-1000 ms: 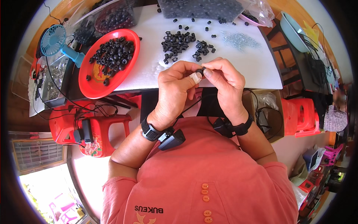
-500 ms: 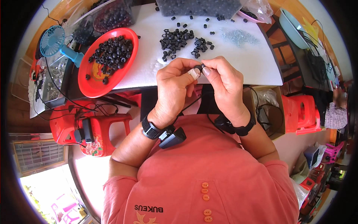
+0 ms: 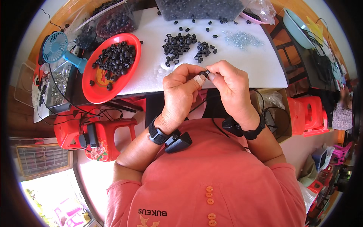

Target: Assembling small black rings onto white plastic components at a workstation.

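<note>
Above the near edge of the white table, both hands meet at a small black plastic part (image 3: 204, 73). My left hand (image 3: 177, 92) is closed, with thumb and forefinger pinching the part; a pale wrap covers the thumb tip. Closed from the other side, my right hand (image 3: 233, 90) has its thumb and fingertips pressed together at the part's right end. The fingers cover most of the part. Just beyond lies a loose heap of black plastic parts (image 3: 177, 46), with a smaller cluster (image 3: 203, 51) to its right.
A red plate (image 3: 89, 89) of rounded black parts stands at left beside a blue fan (image 3: 55, 47). Small clear pieces (image 3: 244, 39) lie at the right of the white tabletop (image 3: 261, 72). A clear bin (image 3: 200, 10) of black parts stands at the back. Red stools (image 3: 113, 140) flank me.
The whole view has shifted slightly down and right. My right fingertips have changed their hold a little at the end of the black part, which both hands still grip.
</note>
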{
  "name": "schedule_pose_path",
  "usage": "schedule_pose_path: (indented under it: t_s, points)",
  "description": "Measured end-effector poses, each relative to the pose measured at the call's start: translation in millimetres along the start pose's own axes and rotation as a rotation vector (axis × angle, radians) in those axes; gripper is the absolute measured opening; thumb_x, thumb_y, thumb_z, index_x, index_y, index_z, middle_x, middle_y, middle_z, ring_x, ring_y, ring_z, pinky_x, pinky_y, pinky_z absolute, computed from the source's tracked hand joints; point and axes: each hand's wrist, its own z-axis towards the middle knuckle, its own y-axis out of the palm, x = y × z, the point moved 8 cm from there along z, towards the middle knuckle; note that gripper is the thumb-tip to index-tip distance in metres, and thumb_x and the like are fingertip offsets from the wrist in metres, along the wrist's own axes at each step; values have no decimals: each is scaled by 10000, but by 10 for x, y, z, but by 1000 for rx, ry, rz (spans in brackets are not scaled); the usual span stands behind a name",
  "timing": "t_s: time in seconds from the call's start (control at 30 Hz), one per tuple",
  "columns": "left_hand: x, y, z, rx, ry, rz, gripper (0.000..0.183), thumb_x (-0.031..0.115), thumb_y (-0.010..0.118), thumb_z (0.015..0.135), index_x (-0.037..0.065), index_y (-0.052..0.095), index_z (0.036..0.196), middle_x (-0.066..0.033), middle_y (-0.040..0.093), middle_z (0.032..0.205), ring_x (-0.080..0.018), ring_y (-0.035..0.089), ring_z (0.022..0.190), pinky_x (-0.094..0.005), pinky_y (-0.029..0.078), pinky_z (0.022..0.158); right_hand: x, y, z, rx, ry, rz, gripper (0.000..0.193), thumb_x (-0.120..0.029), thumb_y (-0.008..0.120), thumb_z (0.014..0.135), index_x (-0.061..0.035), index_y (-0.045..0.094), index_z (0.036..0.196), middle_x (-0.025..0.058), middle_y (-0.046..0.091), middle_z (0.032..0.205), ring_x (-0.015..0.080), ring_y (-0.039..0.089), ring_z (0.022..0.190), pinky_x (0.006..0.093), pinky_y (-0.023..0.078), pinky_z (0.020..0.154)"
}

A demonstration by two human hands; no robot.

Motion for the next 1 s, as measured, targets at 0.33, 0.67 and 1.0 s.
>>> schedule_pose_path:
  t_s: [0.33, 0.67, 1.0]
  points:
    - [6, -7, 5, 13, 20, -14, 89, 2, 654, 904, -16, 657, 991, 10, 580, 706, -13, 417, 506, -183, 303, 433, 214, 75, -82, 65, 147, 208, 149, 83, 594, 821, 11, 596, 952, 142, 625, 783, 271, 646, 671, 320, 497, 611]
    - [-30, -79, 15, 51, -48, -177, 101, -26, 621, 914, -44, 634, 1012, -55, 615, 759, -59, 475, 517, -191, 329, 416, 195, 174, -22, 71, 135, 315, 162, 105, 588, 807, -1, 583, 928, 145, 600, 764, 303, 634, 646, 333, 492, 584]
    - [3, -73, 13, 56, 3, -202, 100, -30, 613, 904, -45, 651, 996, -65, 646, 768, -73, 508, 514, -202, 379, 445, -131, 164, -13, 69, -171, -109, 201, 55, 620, 735, -20, 547, 907, 131, 528, 745, 338, 559, 643, 435, 435, 551]
